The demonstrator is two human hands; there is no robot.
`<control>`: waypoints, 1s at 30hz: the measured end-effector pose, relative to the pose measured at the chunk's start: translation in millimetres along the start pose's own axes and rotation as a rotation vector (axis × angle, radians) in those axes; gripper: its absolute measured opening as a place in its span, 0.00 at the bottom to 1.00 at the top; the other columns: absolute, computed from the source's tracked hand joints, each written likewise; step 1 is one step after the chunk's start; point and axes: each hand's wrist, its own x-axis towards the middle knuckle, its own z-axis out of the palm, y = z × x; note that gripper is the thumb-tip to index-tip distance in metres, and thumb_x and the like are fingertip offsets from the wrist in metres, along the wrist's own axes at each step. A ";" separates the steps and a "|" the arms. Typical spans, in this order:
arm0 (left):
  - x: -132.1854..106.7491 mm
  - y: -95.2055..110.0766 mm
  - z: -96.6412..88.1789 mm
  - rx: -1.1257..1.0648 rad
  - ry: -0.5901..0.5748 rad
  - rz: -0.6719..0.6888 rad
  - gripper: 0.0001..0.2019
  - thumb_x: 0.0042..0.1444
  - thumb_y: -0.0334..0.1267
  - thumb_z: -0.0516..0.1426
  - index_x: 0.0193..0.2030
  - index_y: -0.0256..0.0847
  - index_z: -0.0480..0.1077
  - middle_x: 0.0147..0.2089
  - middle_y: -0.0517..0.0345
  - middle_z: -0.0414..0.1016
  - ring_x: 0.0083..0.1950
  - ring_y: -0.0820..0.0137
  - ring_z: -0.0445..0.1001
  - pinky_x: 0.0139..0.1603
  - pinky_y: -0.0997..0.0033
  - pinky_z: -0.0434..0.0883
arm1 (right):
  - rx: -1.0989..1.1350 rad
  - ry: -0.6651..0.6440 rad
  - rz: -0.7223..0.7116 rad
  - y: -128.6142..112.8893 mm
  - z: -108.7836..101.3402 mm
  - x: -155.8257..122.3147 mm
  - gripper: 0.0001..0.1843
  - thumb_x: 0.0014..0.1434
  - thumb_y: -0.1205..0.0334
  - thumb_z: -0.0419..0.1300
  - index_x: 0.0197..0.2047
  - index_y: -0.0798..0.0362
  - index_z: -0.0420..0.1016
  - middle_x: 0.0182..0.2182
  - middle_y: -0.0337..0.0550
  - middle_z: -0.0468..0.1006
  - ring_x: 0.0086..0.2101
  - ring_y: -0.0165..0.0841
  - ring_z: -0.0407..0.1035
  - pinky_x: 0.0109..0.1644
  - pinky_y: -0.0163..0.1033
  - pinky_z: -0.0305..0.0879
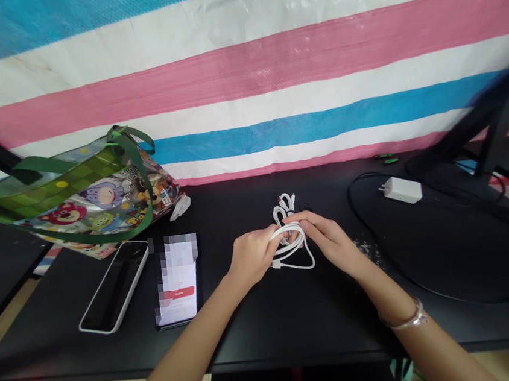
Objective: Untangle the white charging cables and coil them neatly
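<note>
"Where's room on the left?"
"A narrow lane of black table (213, 240) between the lit phone (184, 273) and the left hand (253, 254), closed at its near end by the left forearm (206, 336). The green-handled bag (101, 200) blocks the far left."
"And right?"
"Black cable (457, 301) sweeps across beyond the right hand (330, 243); a white charger (402, 190) sits farther back."
"Far side?"
"The striped sheet (269, 74) walls it off."

Cable (290, 248) looks smooth wht plastic, low sheen; desk (269, 328) is matt blk. Striped sheet (268, 62) looks woven plastic, wrinkled w/ glossy spots. Bag (100, 197) is shiny clear plastic. Charger (404, 190): smooth plastic; bracelet (417, 319): shiny, metal-looking.
</note>
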 end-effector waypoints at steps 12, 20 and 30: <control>3.2 -5.7 6.5 -0.671 0.171 -0.103 0.18 0.62 0.44 0.43 0.34 0.39 0.71 0.18 0.66 0.61 0.19 0.75 0.61 0.26 0.76 0.59 | 0.117 -0.057 0.027 4.6 1.2 -1.7 0.19 0.58 0.46 0.57 0.45 0.52 0.70 0.24 0.37 0.74 0.25 0.30 0.70 0.36 0.38 0.70; 6.1 -8.6 7.1 -0.843 0.276 -0.081 0.18 0.61 0.49 0.45 0.30 0.39 0.67 0.16 0.68 0.57 0.17 0.77 0.57 0.22 0.77 0.58 | 0.000 -0.157 0.041 0.7 3.6 -0.6 0.15 0.57 0.50 0.57 0.38 0.54 0.74 0.30 0.42 0.75 0.26 0.29 0.68 0.32 0.36 0.67; 5.2 -4.8 4.3 -0.855 0.223 -0.120 0.19 0.60 0.51 0.45 0.31 0.39 0.67 0.17 0.68 0.56 0.18 0.77 0.56 0.22 0.77 0.58 | -0.168 0.214 -0.058 -5.7 -2.9 -1.3 0.13 0.59 0.54 0.54 0.34 0.52 0.76 0.20 0.36 0.71 0.19 0.27 0.62 0.25 0.34 0.61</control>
